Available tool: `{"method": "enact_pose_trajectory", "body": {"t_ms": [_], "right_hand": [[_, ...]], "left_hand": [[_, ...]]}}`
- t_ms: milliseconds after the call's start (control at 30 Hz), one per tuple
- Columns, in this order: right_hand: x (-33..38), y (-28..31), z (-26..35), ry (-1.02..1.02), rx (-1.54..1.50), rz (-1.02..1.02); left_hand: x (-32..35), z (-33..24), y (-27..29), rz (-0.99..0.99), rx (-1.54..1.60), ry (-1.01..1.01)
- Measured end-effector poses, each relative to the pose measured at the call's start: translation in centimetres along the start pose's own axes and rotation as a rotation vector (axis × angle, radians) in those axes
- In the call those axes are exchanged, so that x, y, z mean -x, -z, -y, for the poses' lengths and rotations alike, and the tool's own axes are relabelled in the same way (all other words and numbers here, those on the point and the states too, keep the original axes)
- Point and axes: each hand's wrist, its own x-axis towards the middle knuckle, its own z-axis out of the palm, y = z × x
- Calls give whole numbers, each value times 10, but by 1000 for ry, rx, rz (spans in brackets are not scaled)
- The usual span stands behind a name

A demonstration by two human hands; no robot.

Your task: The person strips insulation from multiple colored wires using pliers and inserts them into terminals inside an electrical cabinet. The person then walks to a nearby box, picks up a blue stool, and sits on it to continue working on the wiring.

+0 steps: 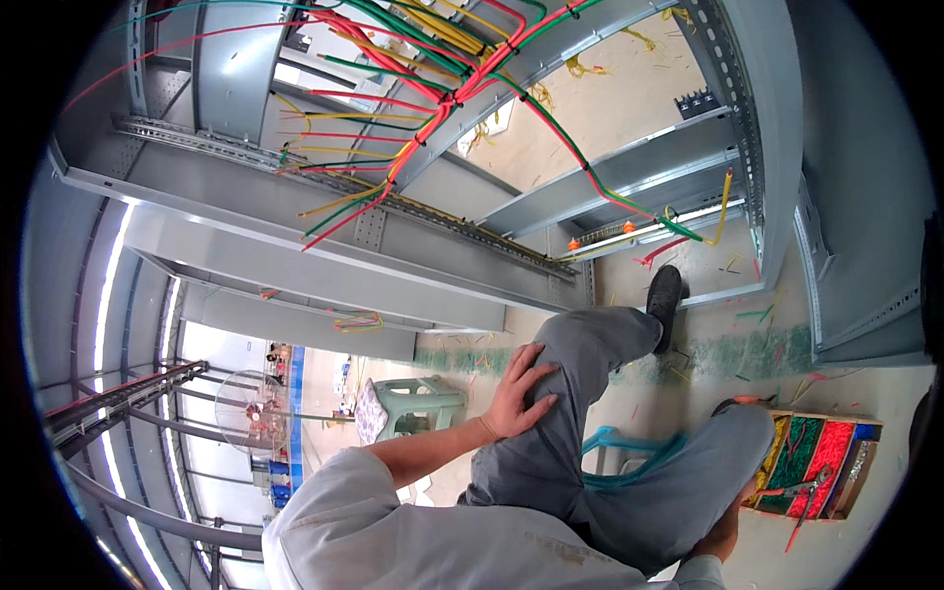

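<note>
My left hand (519, 393) lies on my grey-trousered left leg near the knee, its fingers spread and nothing in them. Low beside my right leg is my right hand (723, 531), its fingers mostly hidden, so its grip does not show. It is nearest a cardboard box (867, 472) of yellow, green, red and blue small pieces. On the box lies a plier-like tool (811, 487) with red handles. In front of me, a bundle of red, green and yellow wires (447, 98) runs across a grey metal cabinet frame (393, 251), with several loose ends fanning out.
A light green stool (423, 398) stands to my left, and a blue plastic seat (629, 447) is under me. Wire scraps (757, 315) litter the floor. Grey panels (865, 246) rise at the right. A large fan (254, 413) stands further left.
</note>
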Motion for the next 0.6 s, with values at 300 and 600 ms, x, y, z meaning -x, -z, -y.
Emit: {"method": "enact_pose_trajectory", "body": {"t_ms": [300,600], "right_hand": [[22,20,24,-34,-110,-48],[48,42,37,-198,-152,-99]], "left_hand": [[-2,-15,-3,1,-25,-16],[-22,-26,-2,-11,-2,-190]]}}
